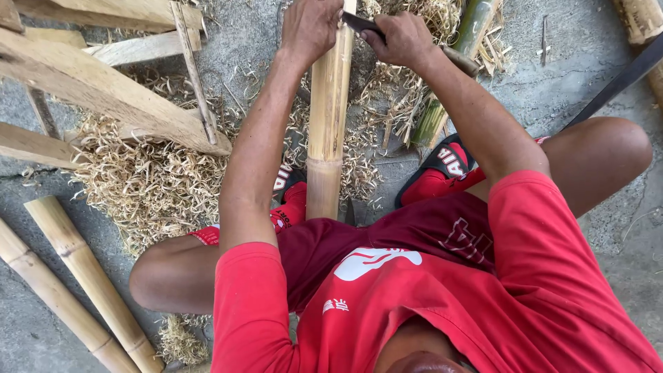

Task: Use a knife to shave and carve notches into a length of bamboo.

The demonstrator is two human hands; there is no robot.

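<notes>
A pale bamboo pole [329, 117] stands in the upper middle of the frame, its long axis running almost straight up and down, the near end low between the person's knees and the far end pointing to the top edge. The left hand [310, 29] is closed around it near the top. The right hand [402, 38] is clenched on a dark blade [360, 24] (its edge laid against the pole). Shavings [152, 179] lie at left.

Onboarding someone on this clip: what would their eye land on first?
First, the pale bamboo pole standing up the middle between the person's knees, with the left hand and right hand at its top; the right hand's grip is on a dark blade set against the pole. Next, the heap of curled shavings on the concrete at left, below a wooden frame, and two more bamboo poles lying bottom left.
</notes>
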